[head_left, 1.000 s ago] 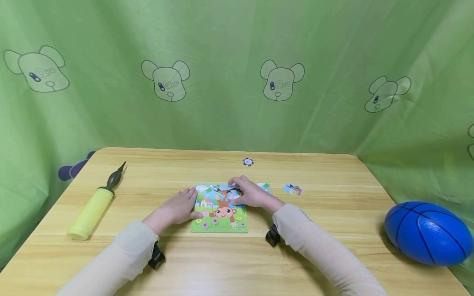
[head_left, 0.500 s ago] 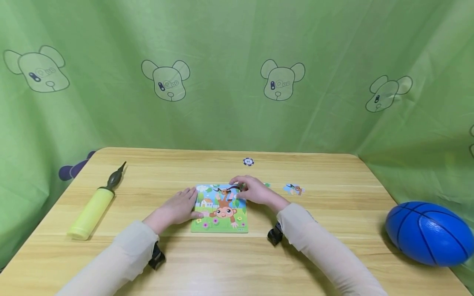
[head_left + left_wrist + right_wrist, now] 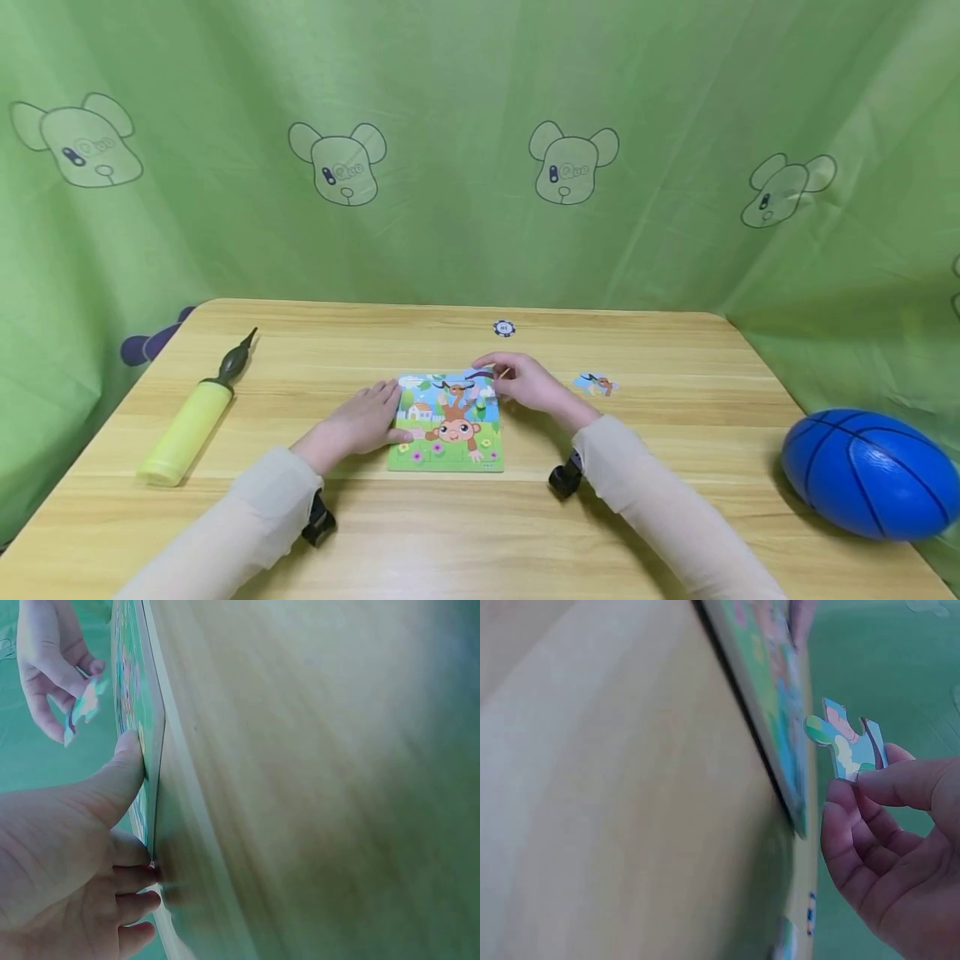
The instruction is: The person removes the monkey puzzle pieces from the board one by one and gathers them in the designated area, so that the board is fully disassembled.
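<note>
A monkey jigsaw puzzle (image 3: 450, 450) in a flat board lies on the table, with a house and flowers in its picture. My left hand (image 3: 362, 418) rests along its left edge, fingers fairly straight; the thumb presses on the face in the left wrist view. My right hand (image 3: 528, 385) is at the upper right corner and pinches a puzzle piece (image 3: 847, 746) between thumb and fingers. That piece is blue with green, pink and a brown strip, raised off the board in the right wrist view. Another loose piece (image 3: 597, 384) lies to the right.
A yellow hand pump (image 3: 187, 429) with a black nozzle lies at the left. At the right sits a blue ball (image 3: 868, 473). A small round token (image 3: 504, 328) is near the back of the wooden table (image 3: 450, 542). A green curtain (image 3: 465, 233) hangs behind.
My right hand has drawn back to the right from the board's upper right part, the pinched piece with it. The left hand has stayed in place.
</note>
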Available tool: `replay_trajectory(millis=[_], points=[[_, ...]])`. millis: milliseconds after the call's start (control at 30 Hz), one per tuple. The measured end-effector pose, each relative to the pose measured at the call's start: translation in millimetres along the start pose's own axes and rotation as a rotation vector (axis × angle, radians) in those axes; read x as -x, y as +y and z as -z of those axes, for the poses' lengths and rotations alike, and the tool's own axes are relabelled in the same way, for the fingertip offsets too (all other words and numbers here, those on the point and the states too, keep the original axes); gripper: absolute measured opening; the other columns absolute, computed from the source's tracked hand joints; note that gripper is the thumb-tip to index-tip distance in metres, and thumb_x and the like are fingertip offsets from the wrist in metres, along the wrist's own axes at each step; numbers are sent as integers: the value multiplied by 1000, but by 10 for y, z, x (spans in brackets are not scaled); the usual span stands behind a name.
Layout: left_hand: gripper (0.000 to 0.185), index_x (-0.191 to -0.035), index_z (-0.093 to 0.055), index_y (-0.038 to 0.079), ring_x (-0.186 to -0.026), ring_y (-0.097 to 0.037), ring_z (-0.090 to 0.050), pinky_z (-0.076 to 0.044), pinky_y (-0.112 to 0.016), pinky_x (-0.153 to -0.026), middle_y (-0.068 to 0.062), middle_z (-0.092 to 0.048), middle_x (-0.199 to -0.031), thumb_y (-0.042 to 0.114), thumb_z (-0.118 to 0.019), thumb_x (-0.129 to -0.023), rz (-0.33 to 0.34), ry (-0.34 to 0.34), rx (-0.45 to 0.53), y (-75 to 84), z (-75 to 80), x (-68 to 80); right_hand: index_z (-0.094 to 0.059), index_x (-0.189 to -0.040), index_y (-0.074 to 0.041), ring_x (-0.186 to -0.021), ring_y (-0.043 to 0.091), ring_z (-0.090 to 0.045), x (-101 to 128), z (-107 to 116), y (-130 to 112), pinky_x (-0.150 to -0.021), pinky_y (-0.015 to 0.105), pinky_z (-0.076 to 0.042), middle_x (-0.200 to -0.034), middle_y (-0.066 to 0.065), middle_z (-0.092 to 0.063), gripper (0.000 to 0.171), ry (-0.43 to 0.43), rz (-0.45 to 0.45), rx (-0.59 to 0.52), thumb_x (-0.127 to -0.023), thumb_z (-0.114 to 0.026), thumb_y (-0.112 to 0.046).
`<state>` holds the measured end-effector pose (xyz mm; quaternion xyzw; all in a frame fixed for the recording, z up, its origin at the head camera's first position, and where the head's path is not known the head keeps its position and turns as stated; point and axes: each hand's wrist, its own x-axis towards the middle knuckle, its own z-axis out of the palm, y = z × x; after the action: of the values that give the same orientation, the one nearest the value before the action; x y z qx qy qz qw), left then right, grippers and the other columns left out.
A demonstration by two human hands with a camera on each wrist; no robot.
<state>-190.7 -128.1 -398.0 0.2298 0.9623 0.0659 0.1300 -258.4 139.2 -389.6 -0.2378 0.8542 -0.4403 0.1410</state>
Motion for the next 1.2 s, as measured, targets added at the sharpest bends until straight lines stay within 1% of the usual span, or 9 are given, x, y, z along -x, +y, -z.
replay_trajectory(millis=[167, 267, 400, 567, 667, 800, 933, 1067, 1200], points=[[80, -139, -24, -12, -133, -39, -18, -17, -47, -109, -26, -19, -146, 47, -49, -91, -4, 2, 14, 3, -3, -10, -49, -126, -2, -72, 34, -54, 115, 231, 43, -57, 41, -52, -89, 14, -53, 43, 64, -25, -37, -85, -54, 7], [80, -139, -24, -12, -133, -39, -18, -17, -47, -109, -27, -19, -146, 46, -49, -91, -7, 4, 16, 2, -1, -7, -45, -122, 2, -74, 29, -54, 198, 401, 104, -64, 41, -53, -90, 15, -52, 40, 119, -33, -53, -84, -55, 8], [79, -139, -25, -12, -133, -40, -19, -17, -47, -109, -27, -19, -146, 46, -49, -91, -12, 5, 9, 5, 3, -2, -44, -115, 7, -78, 30, -55, 347, 650, 156, -73, 43, -53, -92, 18, -50, 32, 196, -51, -64, -85, -53, 9], [80, -139, -24, -12, -133, -39, -18, -17, -46, -109, -26, -19, -146, 47, -49, -91, -4, 1, 13, 15, 2, 3, -43, -114, 12, -77, 26, -56, 552, 951, 227, -71, 36, -54, -93, 21, -50, 29, 290, -75, -58, -87, -51, 8], [80, -139, -24, -12, -133, -39, -18, -16, -46, -109, -26, -18, -146, 47, -49, -91, 1, 0, 20, 17, 4, 10, -43, -115, 11, -76, 23, -56, 659, 1105, 344, -67, 31, -54, -93, 22, -52, 27, 346, -98, -47, -90, -50, 5], [80, -139, -24, -12, -133, -39, -18, -16, -46, -109, -26, -19, -146, 46, -50, -91, 3, 2, 22, 16, 3, 14, -46, -116, 8, -76, 21, -56, 790, 1277, 546, -63, 29, -52, -92, 21, -55, 26, 422, -165, 10, -94, -46, -5], [79, -139, -25, -12, -133, -40, -19, -17, -47, -109, -27, -19, -146, 46, -50, -91, 0, 3, 16, 13, 2, 15, -48, -115, 7, -72, 20, -53, 900, 1382, 740, -59, 27, -48, -87, 18, -53, 26, 483, -273, 56, -96, -43, -10], [79, -139, -25, -12, -133, -39, -19, -17, -47, -109, -26, -20, -146, 46, -50, -91, 1, -1, 4, 9, 1, 9, -49, -111, 9, -68, 17, -53, 980, 1437, 927, -57, 27, -49, -87, 18, -53, 25, 511, -370, 58, -94, -42, -8], [80, -140, -24, -11, -134, -39, -18, -16, -46, -109, -25, -19, -146, 48, -48, -91, 5, -3, -1, 10, -3, 3, -50, -108, 11, -67, 17, -54, 1029, 1493, 1094, -56, 28, -50, -88, 20, -53, 26, 510, -426, 63, -91, -41, -7]])
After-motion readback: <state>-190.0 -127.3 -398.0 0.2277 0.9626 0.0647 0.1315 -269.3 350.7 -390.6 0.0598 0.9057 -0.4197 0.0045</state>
